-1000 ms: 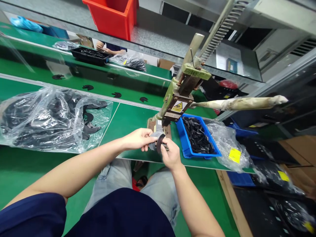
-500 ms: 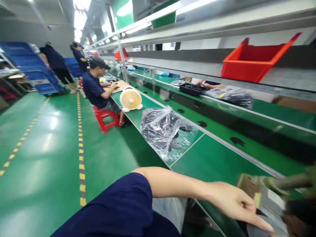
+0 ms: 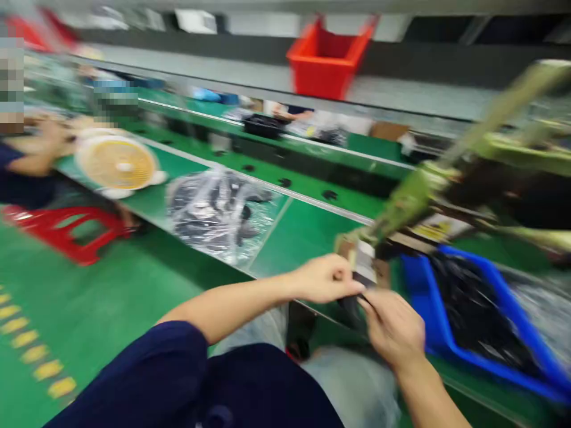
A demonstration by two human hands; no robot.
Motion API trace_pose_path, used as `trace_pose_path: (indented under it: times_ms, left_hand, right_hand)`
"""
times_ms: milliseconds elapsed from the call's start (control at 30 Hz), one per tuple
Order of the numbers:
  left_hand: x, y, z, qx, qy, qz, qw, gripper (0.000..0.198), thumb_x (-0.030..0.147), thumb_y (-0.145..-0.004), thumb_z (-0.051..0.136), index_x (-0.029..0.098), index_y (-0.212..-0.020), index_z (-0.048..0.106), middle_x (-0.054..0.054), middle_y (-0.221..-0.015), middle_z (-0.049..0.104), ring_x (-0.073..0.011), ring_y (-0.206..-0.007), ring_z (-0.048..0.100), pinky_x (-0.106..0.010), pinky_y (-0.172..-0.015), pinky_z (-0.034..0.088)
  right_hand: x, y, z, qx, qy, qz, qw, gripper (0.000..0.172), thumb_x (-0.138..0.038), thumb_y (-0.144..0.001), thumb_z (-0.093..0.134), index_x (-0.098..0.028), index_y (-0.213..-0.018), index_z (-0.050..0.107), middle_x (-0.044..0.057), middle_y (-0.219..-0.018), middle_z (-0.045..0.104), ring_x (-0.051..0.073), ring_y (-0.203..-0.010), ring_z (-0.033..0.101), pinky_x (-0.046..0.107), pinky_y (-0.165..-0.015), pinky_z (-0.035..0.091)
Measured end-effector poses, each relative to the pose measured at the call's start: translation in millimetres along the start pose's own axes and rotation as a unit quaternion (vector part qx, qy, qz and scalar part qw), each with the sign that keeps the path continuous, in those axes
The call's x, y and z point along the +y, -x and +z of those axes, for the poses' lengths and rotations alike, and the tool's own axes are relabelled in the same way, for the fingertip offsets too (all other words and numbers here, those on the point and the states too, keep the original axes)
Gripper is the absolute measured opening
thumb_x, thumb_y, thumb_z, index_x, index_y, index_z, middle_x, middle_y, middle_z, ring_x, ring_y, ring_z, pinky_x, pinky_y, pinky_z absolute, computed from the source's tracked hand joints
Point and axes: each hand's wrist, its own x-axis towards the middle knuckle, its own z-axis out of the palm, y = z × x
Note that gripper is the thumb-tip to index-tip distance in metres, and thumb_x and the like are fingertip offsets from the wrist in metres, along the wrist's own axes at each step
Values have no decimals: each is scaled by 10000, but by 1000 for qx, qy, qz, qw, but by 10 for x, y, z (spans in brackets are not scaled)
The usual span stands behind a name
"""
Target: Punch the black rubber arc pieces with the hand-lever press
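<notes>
Head view: dark part (image 3: 355,305) pinched between left fingers (image 3: 349,289) and right fingers (image 3: 373,304), beside press (image 3: 410,199)

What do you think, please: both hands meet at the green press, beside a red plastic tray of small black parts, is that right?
Not quite: the head view shows a blue plastic tray of small black parts, not red. The left hand and right hand do meet at the green press.

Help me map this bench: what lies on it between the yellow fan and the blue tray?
Head view: a clear bag of dark parts, bare green bench, then the left hand and right hand at the press.
</notes>
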Motion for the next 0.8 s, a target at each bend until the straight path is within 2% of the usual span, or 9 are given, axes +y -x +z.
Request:
trace_pose_path:
  times_ms: [100,167,267,367,433,533,667,733,800]
  left_hand:
    - [-151,14,27,8,136,-57,989,489,649,-846,828,201,-884,634,9,-827,592,-126,-724,521,-273,-692,442]
    - [-244,5,60,-44,214,-106,970,540,658,-834,838,188,-1026,652,-15,-938,655,-130,-778,581,-274,-731,491]
    - [-273,57,114,-138,266,-148,942,542,657,-845,829,173,-1013,650,-10,-857,675,-140,-732,619,-285,-698,537]
    - [-264,111,150,-137,255,-147,946,484,615,-869,825,178,-965,641,-1,-802,685,-145,-690,639,-279,-648,552]
    - [-266,124,160,-111,207,-108,966,415,568,-921,788,176,-981,667,-22,-850,721,-154,-722,666,-281,-656,565]
    - [-265,128,156,-79,54,41,995,238,422,-1013,703,191,-1057,738,-65,-977,769,-181,-861,711,-320,-796,596]
    - [-310,109,116,-85,-129,228,961,244,235,-1052,594,251,-1243,746,-90,-1145,788,-219,-1079,737,-373,-970,582]
    - [-424,76,60,-74,-180,239,951,276,259,-1046,613,262,-1301,720,-91,-1197,782,-235,-1123,735,-391,-997,583]
    - [-636,27,-37,-54,-213,203,954,307,349,-1037,648,254,-1325,696,-96,-1239,771,-256,-1152,728,-413,-1034,583]
  right_hand:
    - [-148,63,-173,-20,2,-32,999,135,-266,-987,657,-237,-1077,753,61,-916,807,186,-814,746,349,-793,580]
    - [-146,54,-175,-28,-5,0,1000,129,-263,-1005,647,-220,-1097,727,66,-941,803,185,-840,734,350,-802,563]
    - [-157,98,-223,-38,-29,50,998,151,-297,-1015,652,-225,-1124,727,71,-980,810,193,-870,737,359,-805,547]
    - [-201,159,-316,-50,-89,126,987,186,-367,-1017,662,-236,-1115,751,73,-1034,816,199,-924,743,366,-855,563]
    - [-225,165,-367,-58,-151,202,966,222,-413,-1016,662,-237,-1107,762,63,-1025,808,182,-897,727,346,-835,567]
    - [-253,124,-409,-60,-245,321,913,272,-469,-997,672,-229,-1087,763,33,-929,765,147,-804,674,304,-760,550]
    - [-213,46,-477,-49,-330,403,852,344,-530,-960,690,-216,-1089,747,12,-835,709,128,-744,636,281,-713,541]
    - [-105,11,-552,-35,-334,420,843,367,-544,-942,697,-206,-1078,744,18,-828,717,125,-727,639,277,-699,549]
    - [92,-20,-656,-8,-294,440,849,382,-549,-913,713,-195,-1052,748,24,-809,725,121,-696,637,270,-673,550]
